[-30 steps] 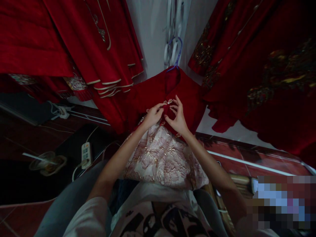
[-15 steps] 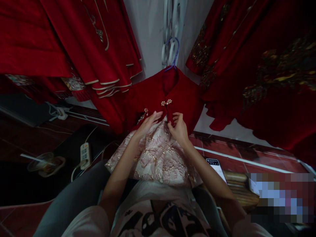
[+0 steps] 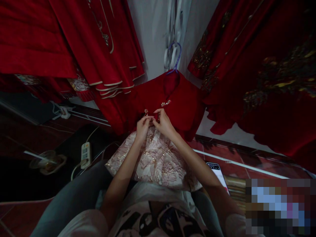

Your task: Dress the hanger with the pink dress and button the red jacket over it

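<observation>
A red garment [image 3: 190,98] with a notched neck hangs in front of me on a blue hanger [image 3: 178,59]. Gold-and-pink floral brocade fabric [image 3: 160,161] spreads below it, over my lap. My left hand [image 3: 144,127] and my right hand [image 3: 163,123] meet at the garment's front, where the red part borders the brocade. Fingers of both are pinched together, and a fold of red cloth shows between them. Whatever lies right at the fingertips is too small to make out. Above my right hand sits a pearl-like clasp [image 3: 166,103]; a beaded ornament [image 3: 146,112] lies just above my left.
More red garments [image 3: 93,42] with pale edging hang at left, and red embroidered clothes [image 3: 247,79] at right. A dark surface at left holds a power strip [image 3: 85,153] and a plastic cup [image 3: 46,161] with a straw. A phone [image 3: 218,176] lies at right.
My right hand has moved left across the red garment to meet my left. My left hand has gone from flat, extended fingers to a pinch. The view has shifted slightly.
</observation>
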### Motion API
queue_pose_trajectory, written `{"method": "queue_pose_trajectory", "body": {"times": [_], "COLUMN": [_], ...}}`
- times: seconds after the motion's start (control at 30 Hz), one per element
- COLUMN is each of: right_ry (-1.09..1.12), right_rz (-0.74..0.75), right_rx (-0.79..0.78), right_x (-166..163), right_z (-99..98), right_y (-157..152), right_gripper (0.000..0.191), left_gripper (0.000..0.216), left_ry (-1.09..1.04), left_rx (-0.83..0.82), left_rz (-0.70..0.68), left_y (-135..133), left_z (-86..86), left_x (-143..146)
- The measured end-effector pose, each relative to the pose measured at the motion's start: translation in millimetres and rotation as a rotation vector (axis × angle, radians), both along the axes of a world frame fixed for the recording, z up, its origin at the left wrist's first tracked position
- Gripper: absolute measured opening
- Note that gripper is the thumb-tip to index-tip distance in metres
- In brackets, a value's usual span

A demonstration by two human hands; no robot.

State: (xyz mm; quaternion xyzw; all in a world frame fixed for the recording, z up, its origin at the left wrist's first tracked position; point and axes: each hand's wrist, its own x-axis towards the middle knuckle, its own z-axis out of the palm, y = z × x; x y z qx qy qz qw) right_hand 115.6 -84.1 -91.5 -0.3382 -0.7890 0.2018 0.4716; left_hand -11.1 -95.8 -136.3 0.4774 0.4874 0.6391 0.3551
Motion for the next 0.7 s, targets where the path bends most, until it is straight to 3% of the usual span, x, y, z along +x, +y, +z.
{"method": "queue_pose_trajectory", "body": {"times": [0.13,0.3,0.47,0.7], "right_ry": [-0.134,-0.057,0.065,0.104], "right_rz": [-0.002,0.041,0.026,-0.022], "right_rx": [-0.012,-0.063,-0.089,-0.081], "right_x": [-2.4,-2.0,-3.0,-6.8], "right_z": [-12.0,-18.9,-24.7,-28.1], "right_y": [4.2,5.8,16.9,19.5], "right_gripper": [0.036,0.037,0.029,0.028], "left_gripper": [0.022,0.025,0.023,0.027], "left_ry": [0.052,0.106,0.065,-0.019], "left_rx": [0.095,0.101,0.104,0.086], "left_rz": [0.143,0.052,0.123,0.105], "left_y": [-4.5,2.9,11.7,14.9], "left_z": [3.5,3.3,-0.1,0.7], "left_x": [-16.3,-19.2,-14.2,-14.4]}}
